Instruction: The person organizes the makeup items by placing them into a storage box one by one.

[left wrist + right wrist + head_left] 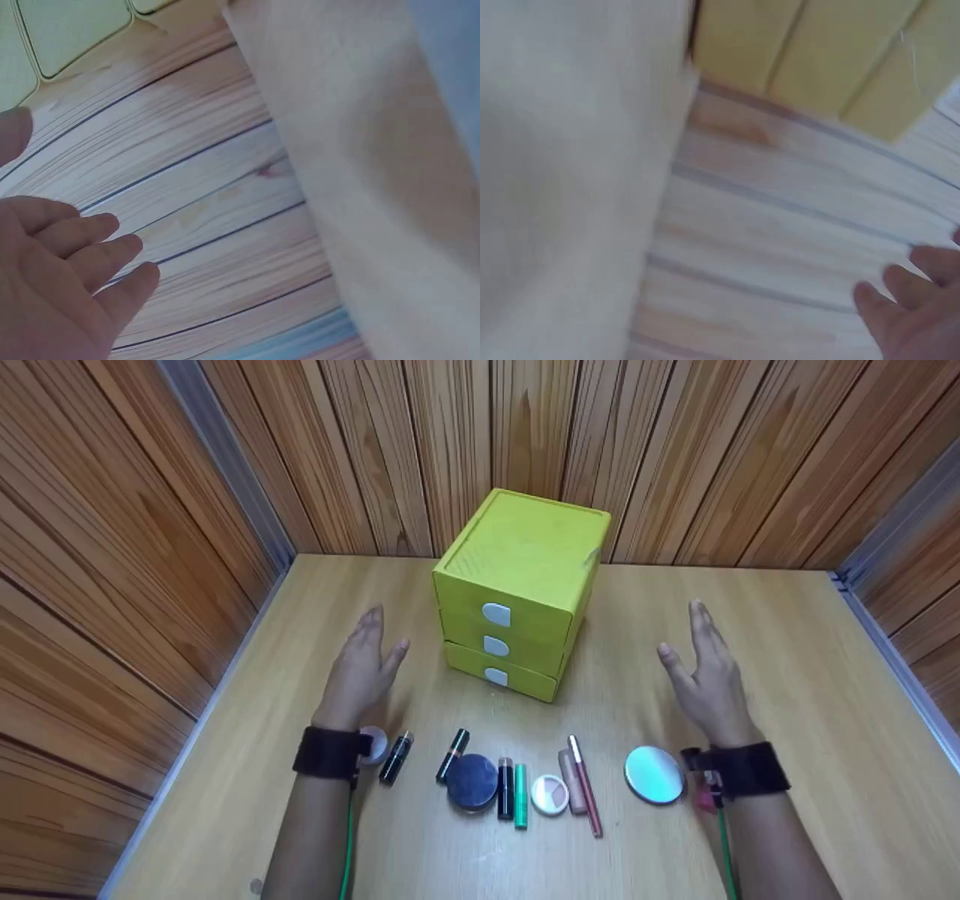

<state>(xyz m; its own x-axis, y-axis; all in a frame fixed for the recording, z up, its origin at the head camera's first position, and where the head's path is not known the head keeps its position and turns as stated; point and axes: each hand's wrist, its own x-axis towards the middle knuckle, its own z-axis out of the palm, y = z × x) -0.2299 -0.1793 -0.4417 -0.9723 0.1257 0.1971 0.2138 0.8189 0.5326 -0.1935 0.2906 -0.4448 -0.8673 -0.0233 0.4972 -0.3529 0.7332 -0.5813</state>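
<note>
My left hand is held over the table left of a yellow drawer box, fingers straight and thumb apart, with nothing in it. On the other side my right hand is likewise extended and holds nothing. The box has three drawers with pale handles; the bottom drawer juts out slightly. In the left wrist view the left fingers are spread before wood panelling. Beside the left wrist lie a small round white item and a black tube. A shiny round compact sits near the right wrist.
Across the table's front lie a dark round compact, black tubes, a green tube, a small two-tone palette, a mauve tube and a slim lip gloss. Wood-panelled walls enclose the table.
</note>
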